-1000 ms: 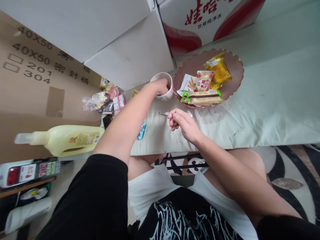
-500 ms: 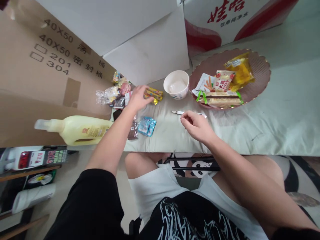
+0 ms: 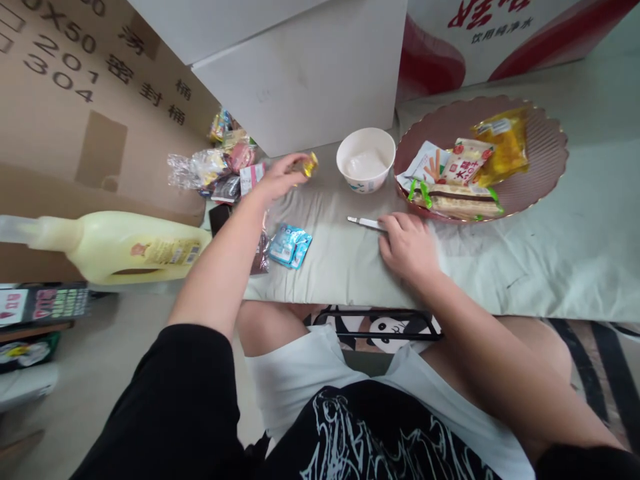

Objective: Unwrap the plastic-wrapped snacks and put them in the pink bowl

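My left hand (image 3: 284,179) is closed around a small snack in a shiny yellow wrapper (image 3: 311,164), left of the white paper bowl (image 3: 366,160). My right hand (image 3: 409,245) rests on the cloth with its fingers curled over the handle end of a slim white knife (image 3: 364,222). The knife's greyish tip points left; the rest of its handle is under my fingers. Behind that hand stands a pinkish scalloped tray (image 3: 543,157) holding a long bread-like snack with green wrapper ends (image 3: 457,200), a red-and-white packet (image 3: 466,161) and a yellow packet (image 3: 505,147).
Blue packets (image 3: 291,245) lie near the front edge. Mixed wrapped snacks (image 3: 235,160) are heaped at the left beside a cardboard box (image 3: 125,127). A pale yellow bottle (image 3: 125,247) lies on its side. White boxes (image 3: 310,80) stand behind the bowl.
My left hand has picked up the yellow-wrapped snack from the cloth. My right hand has come down onto the knife's handle. The view has shifted slightly.
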Demonstrator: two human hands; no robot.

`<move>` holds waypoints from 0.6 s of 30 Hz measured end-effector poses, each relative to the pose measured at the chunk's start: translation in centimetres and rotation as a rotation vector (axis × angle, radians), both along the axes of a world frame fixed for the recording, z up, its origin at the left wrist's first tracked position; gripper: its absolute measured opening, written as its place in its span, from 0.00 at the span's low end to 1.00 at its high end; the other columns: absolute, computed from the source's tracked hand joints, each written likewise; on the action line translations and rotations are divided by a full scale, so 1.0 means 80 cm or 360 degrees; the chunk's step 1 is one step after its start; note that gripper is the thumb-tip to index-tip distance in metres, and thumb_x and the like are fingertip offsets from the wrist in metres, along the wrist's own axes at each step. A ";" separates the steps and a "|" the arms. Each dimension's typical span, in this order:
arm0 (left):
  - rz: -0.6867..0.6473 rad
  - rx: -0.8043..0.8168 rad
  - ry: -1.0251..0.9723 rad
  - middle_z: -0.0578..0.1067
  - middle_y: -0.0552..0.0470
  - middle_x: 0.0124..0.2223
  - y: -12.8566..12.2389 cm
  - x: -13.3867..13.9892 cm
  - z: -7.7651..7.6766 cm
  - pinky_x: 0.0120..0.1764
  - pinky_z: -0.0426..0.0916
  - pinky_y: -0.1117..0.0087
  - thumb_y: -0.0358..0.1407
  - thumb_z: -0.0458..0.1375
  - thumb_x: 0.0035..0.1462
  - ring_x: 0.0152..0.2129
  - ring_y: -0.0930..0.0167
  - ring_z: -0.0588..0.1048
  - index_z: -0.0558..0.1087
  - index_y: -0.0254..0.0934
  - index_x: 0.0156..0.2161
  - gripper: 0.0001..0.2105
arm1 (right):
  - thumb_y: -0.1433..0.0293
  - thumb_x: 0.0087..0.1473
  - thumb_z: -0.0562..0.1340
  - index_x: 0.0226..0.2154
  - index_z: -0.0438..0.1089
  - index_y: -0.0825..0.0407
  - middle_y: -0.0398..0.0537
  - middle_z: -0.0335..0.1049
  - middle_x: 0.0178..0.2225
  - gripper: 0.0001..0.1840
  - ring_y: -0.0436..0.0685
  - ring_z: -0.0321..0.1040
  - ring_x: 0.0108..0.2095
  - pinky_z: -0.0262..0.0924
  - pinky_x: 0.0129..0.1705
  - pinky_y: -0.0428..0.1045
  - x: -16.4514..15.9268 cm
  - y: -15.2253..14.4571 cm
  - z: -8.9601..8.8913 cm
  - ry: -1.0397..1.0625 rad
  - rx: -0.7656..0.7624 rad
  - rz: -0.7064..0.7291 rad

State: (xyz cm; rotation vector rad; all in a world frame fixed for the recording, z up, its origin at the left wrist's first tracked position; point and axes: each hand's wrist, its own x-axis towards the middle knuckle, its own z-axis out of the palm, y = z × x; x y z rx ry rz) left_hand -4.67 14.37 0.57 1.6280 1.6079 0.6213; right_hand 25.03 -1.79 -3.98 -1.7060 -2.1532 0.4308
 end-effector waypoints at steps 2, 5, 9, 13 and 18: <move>0.0213 -0.0166 -0.0407 0.79 0.43 0.47 -0.029 -0.002 0.022 0.44 0.76 0.55 0.49 0.61 0.52 0.47 0.57 0.79 0.75 0.40 0.50 0.22 | 0.71 0.62 0.55 0.53 0.73 0.52 0.61 0.75 0.53 0.19 0.71 0.65 0.53 0.60 0.51 0.62 0.003 0.002 -0.001 -0.0029 0.0014 0.0005; 0.0265 -0.0190 -0.0750 0.78 0.38 0.50 -0.091 0.010 0.049 0.41 0.76 0.57 0.63 0.55 0.55 0.51 0.55 0.77 0.74 0.41 0.50 0.30 | 0.70 0.63 0.54 0.50 0.75 0.51 0.61 0.76 0.49 0.18 0.71 0.65 0.52 0.60 0.50 0.62 0.005 0.005 -0.003 -0.0072 0.0027 0.0031; 0.0226 -0.0304 -0.1144 0.75 0.38 0.58 -0.159 0.037 0.041 0.39 0.76 0.54 0.79 0.41 0.44 0.53 0.51 0.76 0.72 0.43 0.53 0.48 | 0.68 0.64 0.53 0.46 0.76 0.51 0.61 0.76 0.44 0.17 0.71 0.67 0.48 0.61 0.49 0.62 0.000 0.005 -0.008 -0.0011 0.0060 0.0053; 0.0176 -0.0359 -0.1494 0.75 0.40 0.58 -0.178 0.046 -0.006 0.33 0.78 0.60 0.74 0.59 0.36 0.53 0.51 0.77 0.72 0.43 0.52 0.45 | 0.67 0.64 0.54 0.48 0.74 0.50 0.59 0.75 0.44 0.16 0.66 0.70 0.45 0.65 0.47 0.60 -0.005 -0.001 -0.011 0.0295 0.0084 0.0006; 0.0317 -0.0485 -0.1561 0.80 0.46 0.43 -0.179 0.056 -0.050 0.26 0.77 0.67 0.45 0.73 0.36 0.41 0.58 0.81 0.74 0.41 0.43 0.27 | 0.67 0.63 0.56 0.47 0.73 0.48 0.50 0.74 0.32 0.14 0.61 0.72 0.35 0.66 0.42 0.56 -0.012 -0.009 0.002 0.0641 -0.0023 -0.0112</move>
